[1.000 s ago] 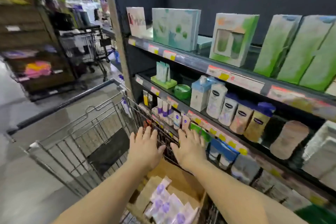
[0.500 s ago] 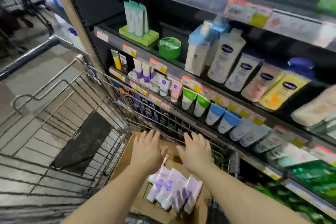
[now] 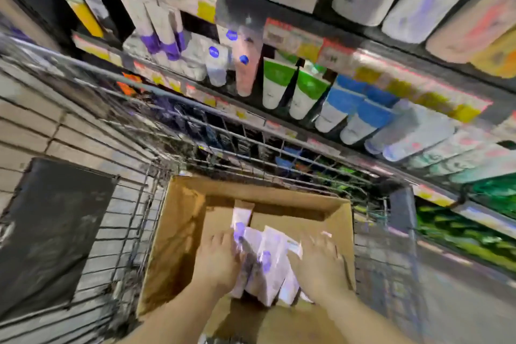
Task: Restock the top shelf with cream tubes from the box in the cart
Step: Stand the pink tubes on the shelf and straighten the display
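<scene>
Fingers of both hands, left hand [image 3: 216, 261] and right hand [image 3: 321, 267], flank the cream tubes [image 3: 265, 262]; blur hides any grip. Tubes lie in the box [image 3: 178, 232] inside the cart [image 3: 134, 204].

box [image 3: 178, 232] brown | cream tubes [image 3: 268, 262] white w/ purple dots | cart [image 3: 134, 220] grey wire | shelf tubes [image 3: 279, 84] green/white

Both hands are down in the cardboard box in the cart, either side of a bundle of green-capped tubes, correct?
Not quite: the tubes between the left hand and right hand are white with purple marks, not green-capped. The head view shows it. The rest holds: both hands are in the cardboard box in the cart.
</scene>
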The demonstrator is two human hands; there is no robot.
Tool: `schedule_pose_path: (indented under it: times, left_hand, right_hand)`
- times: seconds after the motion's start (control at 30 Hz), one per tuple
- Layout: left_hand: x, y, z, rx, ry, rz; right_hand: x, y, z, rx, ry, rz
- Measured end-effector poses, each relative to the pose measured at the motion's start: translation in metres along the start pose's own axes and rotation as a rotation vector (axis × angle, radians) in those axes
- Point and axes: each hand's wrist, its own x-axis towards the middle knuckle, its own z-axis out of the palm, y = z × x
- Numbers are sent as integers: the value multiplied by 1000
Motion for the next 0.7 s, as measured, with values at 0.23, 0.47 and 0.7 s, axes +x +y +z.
schedule_pose_path:
  times: [0.23, 0.47, 0.7]
  left_hand:
    - [42, 10, 35, -337, 101, -278]
    - [56, 7, 36, -405, 95, -364]
    - [30, 9, -8, -804, -3, -328]
  right_hand:
    - [35, -4, 54, -17, 27, -77]
    - [44, -10, 66, -14, 25, -82]
    - [42, -18, 53, 151, -32, -118]
